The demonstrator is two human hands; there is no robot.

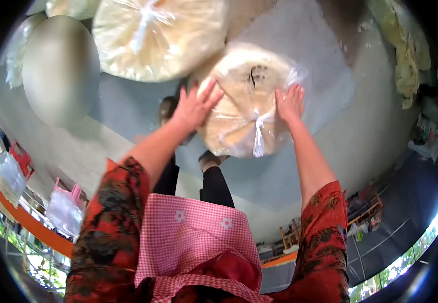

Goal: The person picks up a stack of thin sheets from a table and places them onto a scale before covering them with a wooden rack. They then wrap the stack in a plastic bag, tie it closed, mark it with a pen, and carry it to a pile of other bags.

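Note:
A round, tan bundle in a clear plastic bag (pixel 244 101) rests low over the floor in front of me, its neck tied in a white knot and a black mark on its far side. What is inside the plastic I cannot make out. My left hand (pixel 196 107) lies on the bundle's left edge with fingers spread. Against the right edge presses my right hand (pixel 290 103), palm down and fingers stretched out. Neither hand grips the plastic. Just beyond and to the left, a larger tied bag (pixel 161 38) of the same pale kind nearly touches this bundle.
A grey sheet (pixel 299 35) lies on the floor under and beyond the bundle. Several more bags (pixel 72 7) stand at the far left. Pale crumpled scraps (pixel 405 55) lie at the far right. Pink stools (pixel 70 194) with plastic bags stand at the left.

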